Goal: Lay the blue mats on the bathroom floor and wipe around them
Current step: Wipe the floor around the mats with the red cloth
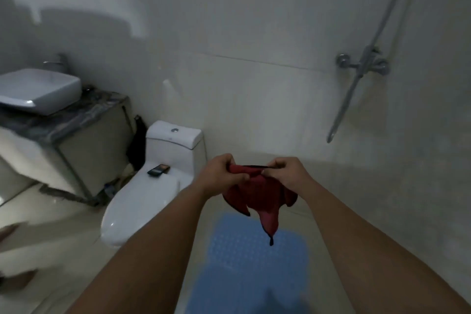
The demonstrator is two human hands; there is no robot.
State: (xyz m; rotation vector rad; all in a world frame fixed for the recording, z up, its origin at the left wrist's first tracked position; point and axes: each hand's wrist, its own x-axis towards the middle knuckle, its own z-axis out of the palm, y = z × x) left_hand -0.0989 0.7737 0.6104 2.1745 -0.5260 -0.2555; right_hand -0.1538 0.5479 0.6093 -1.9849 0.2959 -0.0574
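Observation:
A blue mat [249, 265] with a dotted texture lies flat on the pale bathroom floor, right of the toilet, between my forearms. Above its far end I hold a dark red cloth [260, 199] in the air. My left hand [221, 173] grips the cloth's upper left edge and my right hand [285, 172] pinches its upper right edge, so the top edge stretches between them. The rest of the cloth hangs down in loose folds, its black-edged tip dangling over the mat.
A white toilet [153, 186] with its lid down stands left of the mat, with a dark phone [158, 170] on the lid. A white basin [38, 90] sits on a marble-topped vanity at far left. A shower mixer [364, 64] and hose hang on the right wall.

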